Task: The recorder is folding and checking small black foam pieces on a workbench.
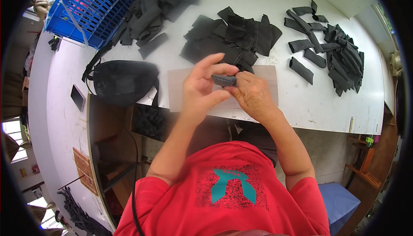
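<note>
In front of my chest, over a pale wooden board (180, 90), my right hand (254, 93) pinches a small folded dark grey fabric piece (224, 80). A stitched edge shows on it. My left hand (201, 85) is curved around the piece's other end, thumb and fingers apart; whether a fingertip touches it I cannot tell. Just beyond the board lies a heap of black fabric pieces (232, 36). To the right are several loose fabric tubes (301, 70) beside a denser pile of similar pieces (344, 59).
A blue plastic basket (92, 10) stands at the far left, with a pile of dark fabric strips (148, 14) beside it. Nearer are a black bag (124, 82) and a phone-like flat device (77, 97). A blue-covered seat (340, 203) is at lower right.
</note>
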### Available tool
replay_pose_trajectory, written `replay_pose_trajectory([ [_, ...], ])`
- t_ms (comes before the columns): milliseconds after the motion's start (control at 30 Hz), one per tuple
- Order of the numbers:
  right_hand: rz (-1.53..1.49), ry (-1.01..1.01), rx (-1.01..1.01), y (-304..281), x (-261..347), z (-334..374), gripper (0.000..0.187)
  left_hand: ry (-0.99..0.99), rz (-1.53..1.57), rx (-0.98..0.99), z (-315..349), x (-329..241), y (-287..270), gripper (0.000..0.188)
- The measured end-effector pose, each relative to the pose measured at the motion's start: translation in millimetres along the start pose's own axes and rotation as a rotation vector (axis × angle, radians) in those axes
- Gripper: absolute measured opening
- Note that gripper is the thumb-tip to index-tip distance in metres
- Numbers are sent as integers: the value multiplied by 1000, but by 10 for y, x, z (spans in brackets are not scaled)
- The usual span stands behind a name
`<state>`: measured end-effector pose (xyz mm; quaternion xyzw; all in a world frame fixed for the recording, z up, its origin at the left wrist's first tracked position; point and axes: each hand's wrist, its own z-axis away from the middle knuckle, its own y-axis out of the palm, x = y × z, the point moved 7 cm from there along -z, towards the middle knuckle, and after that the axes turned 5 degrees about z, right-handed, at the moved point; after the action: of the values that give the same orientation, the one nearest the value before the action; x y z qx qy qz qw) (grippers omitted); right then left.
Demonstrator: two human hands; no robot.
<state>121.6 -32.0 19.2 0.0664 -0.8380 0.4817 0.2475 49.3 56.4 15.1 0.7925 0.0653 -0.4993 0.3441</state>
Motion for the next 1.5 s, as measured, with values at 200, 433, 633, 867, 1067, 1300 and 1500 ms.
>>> replay_pose_trajectory([
  [200,-333,-24,-149,-205,-14,33,7,-73,-459,329,-147,-256,514,8],
  [433,-259,-16,-98,35,-101,115,7,-3,-612,254,-163,-203,414,10],
  [633,-175,41,-66,-44,-74,95,10,-89,-458,260,-116,-90,291,10],
  [867,-189,85,-42,231,-250,184,14,-25,-542,223,-95,-138,302,14],
  [1067,-175,116,-148,-132,32,51,15,75,55,27,17,-232,150,10],
  [1300,25,40,-2,91,-44,70,18,-23,220,-109,138,-53,-70,13],
  [1500,31,55,37,72,-48,54,20,32,-193,38,-2,-285,138,15],
])
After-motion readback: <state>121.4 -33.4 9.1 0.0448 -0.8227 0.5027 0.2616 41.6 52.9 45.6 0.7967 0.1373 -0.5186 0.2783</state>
